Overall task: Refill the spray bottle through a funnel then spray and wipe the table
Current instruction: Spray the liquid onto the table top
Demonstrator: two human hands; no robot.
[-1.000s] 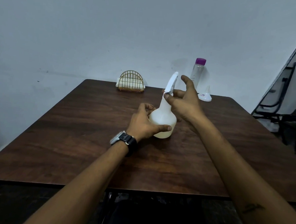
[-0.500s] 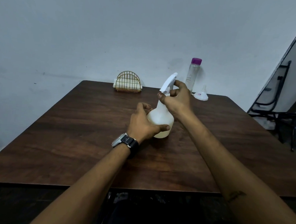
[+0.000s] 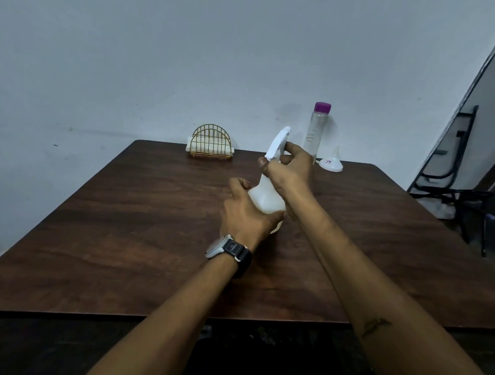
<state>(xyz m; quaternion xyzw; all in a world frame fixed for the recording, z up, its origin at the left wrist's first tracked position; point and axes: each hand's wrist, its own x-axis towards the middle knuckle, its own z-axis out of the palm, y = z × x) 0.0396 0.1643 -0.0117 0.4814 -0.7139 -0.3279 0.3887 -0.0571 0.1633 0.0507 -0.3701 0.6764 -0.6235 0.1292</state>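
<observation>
A white spray bottle point(image 3: 266, 197) is standing upright near the middle of the dark wooden table point(image 3: 124, 224), and both hands are on it. The left hand point(image 3: 246, 213) is wrapping around the round lower body from the near-left side, thumb lying across the front and fingers curling around the far side — a wristwatch point(image 3: 230, 251) with a dark strap is sitting on that wrist. The right hand point(image 3: 291, 168) is closing around the neck just under the white spray head point(image 3: 277, 144), thumb tip showing on the left of the neck and fingers folding over the right side; the head's nozzle is tilting up and toward the far side.

Along the far edge of the table, a clear water bottle point(image 3: 315, 133) with a purple cap is standing upright to the right of the hands. Just to its right a white funnel point(image 3: 330, 163) is resting mouth-down, spout pointing up. Further left on the same edge, a gold wire napkin holder point(image 3: 211, 142) is holding white napkins. A dark metal chair point(image 3: 453, 181) is standing off the table's right side — against the wall.
</observation>
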